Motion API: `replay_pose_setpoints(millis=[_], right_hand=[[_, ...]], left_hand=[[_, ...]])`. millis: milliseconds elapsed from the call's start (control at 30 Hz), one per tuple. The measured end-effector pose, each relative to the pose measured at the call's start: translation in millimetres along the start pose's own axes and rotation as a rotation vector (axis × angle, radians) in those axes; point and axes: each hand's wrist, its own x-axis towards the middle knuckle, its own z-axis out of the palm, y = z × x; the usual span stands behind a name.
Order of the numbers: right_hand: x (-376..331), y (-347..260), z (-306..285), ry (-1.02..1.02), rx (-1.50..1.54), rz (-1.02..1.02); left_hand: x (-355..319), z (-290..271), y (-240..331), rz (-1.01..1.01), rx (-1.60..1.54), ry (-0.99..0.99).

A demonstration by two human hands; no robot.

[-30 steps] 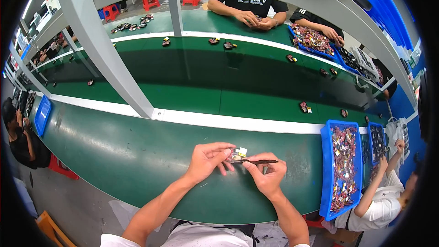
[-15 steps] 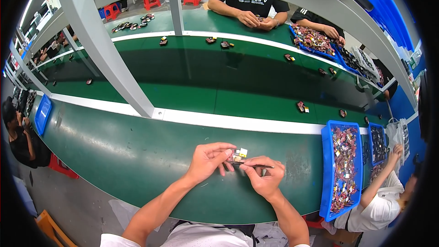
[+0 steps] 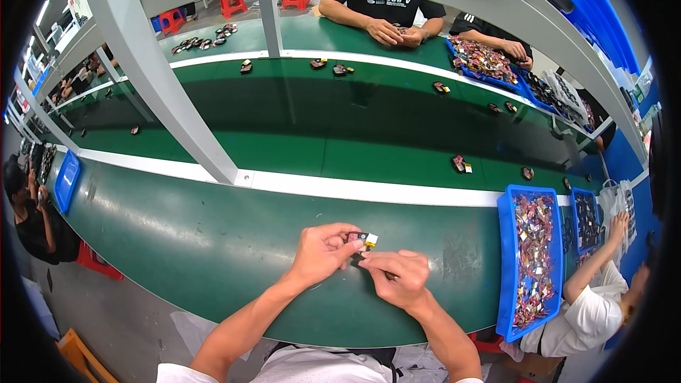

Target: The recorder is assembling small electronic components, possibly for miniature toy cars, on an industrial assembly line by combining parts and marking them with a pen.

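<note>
Between my hands, above the green bench, is a small electronic assembly (image 3: 362, 238) with a dark casing, a reddish circuit board and a white-and-yellow piece at its upper right. My left hand (image 3: 320, 254) is closed on its left side, thumb on top. At the lower edge of the assembly, the thumb and fingers of my right hand (image 3: 401, 275) are pinched together. Whatever those fingertips grip is mostly hidden; only something small and dark shows by them.
To my right stands a blue tray (image 3: 506, 269) heaped with small reddish boards, with a smaller blue tray (image 3: 586, 222) of dark parts beyond. A white rail (image 3: 369, 188) separates the bench from a green conveyor (image 3: 397, 159) carrying scattered assemblies. A grey post (image 3: 167, 78) rises ahead left. Co-workers sit around.
My right hand has shifted slightly left and turned, and the thin dark tool that stuck out of it no longer shows. The assembly is tilted differently. Pieces on the conveyor have moved left.
</note>
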Motion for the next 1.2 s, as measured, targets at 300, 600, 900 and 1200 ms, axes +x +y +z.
replay_pose_setpoints(millis=[300, 600, 900, 1200], right_hand=[[-4, 2, 2, -0.003, -0.007, -0.001], [-3, 3, 4, 0.030, 0.047, 0.030], [2, 12, -1, 0.194, 0.046, 0.100], [-5, 20, 2, 0.177, 0.008, 0.010]], left_hand=[[0, -1, 6, -0.077, -0.025, -0.018], [2, 0, 1, -0.062, 0.011, 0.031], [123, -57, 23, 0.172, 0.136, 0.350], [192, -80, 37, 0.497, 1.360, 1.062]])
